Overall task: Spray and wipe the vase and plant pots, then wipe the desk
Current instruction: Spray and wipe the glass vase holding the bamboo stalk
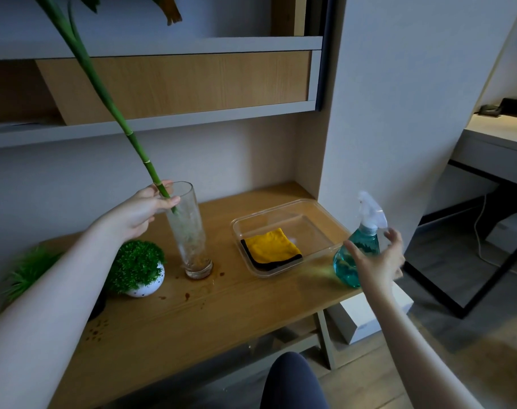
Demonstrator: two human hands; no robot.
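Note:
A tall clear glass vase (189,231) stands on the wooden desk (215,314). My left hand (146,211) pinches a long green bamboo stalk (103,93) at the vase's rim; the stalk's lower end is inside the glass. My right hand (375,261) is spread open just in front of a teal spray bottle (357,249) with a clear trigger head, not gripping it. A yellow cloth with black edging (270,247) lies in a clear plastic tray (310,208). A round white pot with a green plant (139,270) sits left of the vase.
A second green plant (26,270) is at the far left, partly behind my left arm. Brown stains (187,296) dot the desk near the vase and front left. Shelves (168,116) hang above. A white box (366,317) stands below the desk's right end.

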